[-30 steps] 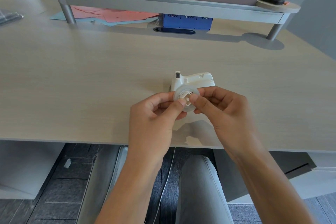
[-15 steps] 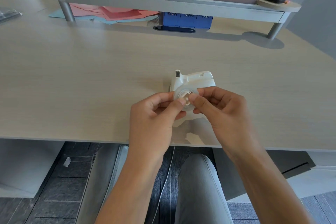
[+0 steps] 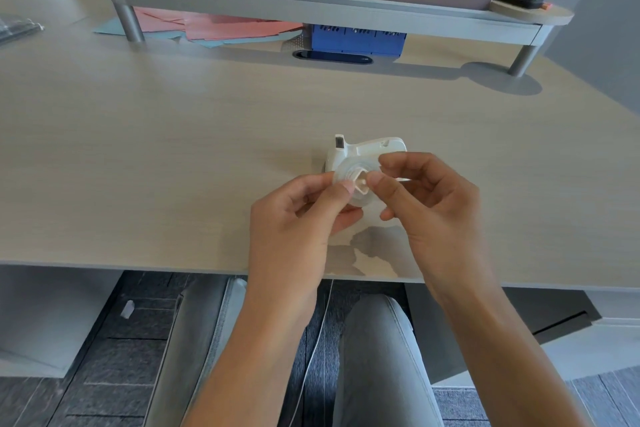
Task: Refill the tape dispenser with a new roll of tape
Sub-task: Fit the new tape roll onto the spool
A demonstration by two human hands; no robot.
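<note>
Viewing from the head camera, we find the left hand (image 3: 294, 218) pinching the tape roll (image 3: 349, 180) above the counter (image 3: 173, 149), just in front of the white dispenser (image 3: 367, 149). Since a second ago the right hand (image 3: 436, 215) has drawn slightly rightward, fingers (image 3: 375, 180) pinched on what appears to be the core piece. We judge the roll not yet seated.

A big, pale wooden desk (image 3: 173, 149). On it, near the front, a white tape dispenser (image 3: 367, 149). At the back, pink and blue papers (image 3: 221, 28) lying flat, a blue box (image 3: 358, 40) beside them, and a grey shelf (image 3: 311, 7) standing on round legs.
</note>
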